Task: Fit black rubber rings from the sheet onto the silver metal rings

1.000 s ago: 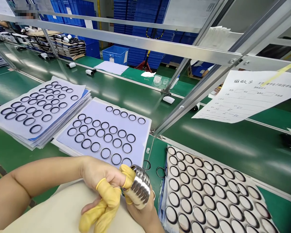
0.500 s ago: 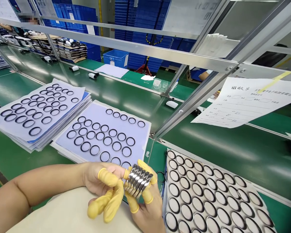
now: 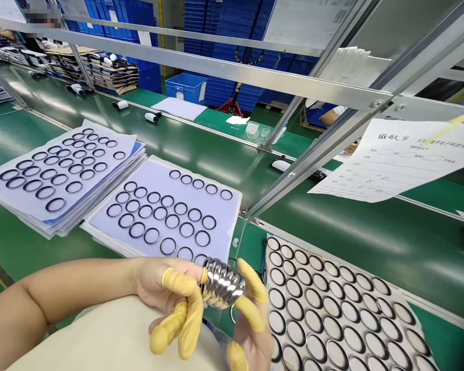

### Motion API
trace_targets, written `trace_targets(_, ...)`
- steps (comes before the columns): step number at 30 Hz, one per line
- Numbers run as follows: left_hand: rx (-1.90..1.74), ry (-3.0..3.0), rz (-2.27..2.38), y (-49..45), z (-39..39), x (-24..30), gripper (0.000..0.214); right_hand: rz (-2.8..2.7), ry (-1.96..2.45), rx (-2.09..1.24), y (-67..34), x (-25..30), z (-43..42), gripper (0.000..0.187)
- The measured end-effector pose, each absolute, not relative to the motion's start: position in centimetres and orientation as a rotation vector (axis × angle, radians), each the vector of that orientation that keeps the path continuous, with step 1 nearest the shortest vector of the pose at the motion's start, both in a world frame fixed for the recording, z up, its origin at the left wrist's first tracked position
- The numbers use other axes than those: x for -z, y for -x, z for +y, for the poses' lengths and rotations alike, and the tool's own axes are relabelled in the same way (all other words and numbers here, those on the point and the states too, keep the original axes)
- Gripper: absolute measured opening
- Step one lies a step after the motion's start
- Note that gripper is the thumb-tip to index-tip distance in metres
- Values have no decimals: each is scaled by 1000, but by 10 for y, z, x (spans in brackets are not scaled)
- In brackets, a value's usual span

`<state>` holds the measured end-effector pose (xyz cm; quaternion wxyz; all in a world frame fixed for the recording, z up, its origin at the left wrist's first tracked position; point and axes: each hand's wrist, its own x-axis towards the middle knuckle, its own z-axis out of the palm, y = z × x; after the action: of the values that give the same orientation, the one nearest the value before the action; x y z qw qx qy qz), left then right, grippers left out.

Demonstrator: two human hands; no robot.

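A row of shiny metal rings [image 3: 222,284] sits at the fingertips of my left hand [image 3: 164,291], which grips its left end. Yellow finger cots cover several fingers of both hands. At the right end of the rings is my right hand [image 3: 253,324], its cotted fingers spread apart. One of its fingertips reaches the last ring, though I cannot tell how firmly it touches. Part of another ring [image 3: 232,314] shows just below, beside the right fingers; whether it is held or lies on the table is unclear.
Beyond my hands lies a white sheet [image 3: 193,198] bearing rows of rings, with a stack of ring-covered sheets [image 3: 71,203] to its left. A ring-filled board [image 3: 334,314] lies right. A metal frame bar [image 3: 216,66] crosses ahead, with a hanging paper form [image 3: 394,159].
My right hand has loosened from the rings, its fingers spreading and shifting slightly right. The rings have tilted and fanned a little in my left hand. The view has shifted slightly.
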<state>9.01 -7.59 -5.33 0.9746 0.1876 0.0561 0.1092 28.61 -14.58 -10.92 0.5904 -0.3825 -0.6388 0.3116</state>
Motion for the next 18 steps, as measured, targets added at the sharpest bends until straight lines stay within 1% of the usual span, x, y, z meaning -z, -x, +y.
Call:
trace_targets(3,-177,-432,72,-92,-76,55,48,-1537,907,-1109,-290,109,-147,79)
trace_targets(5,-141,-475,34,-93,-77,57,51,-1583,888,-1232,-292,106,-144,90)
trace_targets(9,-68,-553,-29,-96,-78,62,58,-1670,745,-1369,-291,98,-132,95)
trace_targets(13,-46,-618,-32,-98,-79,63,63,-1647,648,-1401,-288,97,-124,109)
trace_targets(16,-15,-670,-37,-97,-78,60,64,-1648,668,-1422,-288,100,-124,110)
trace_targets(18,4,-716,-50,-97,-77,57,64,-1636,683,-1419,-289,101,-125,106)
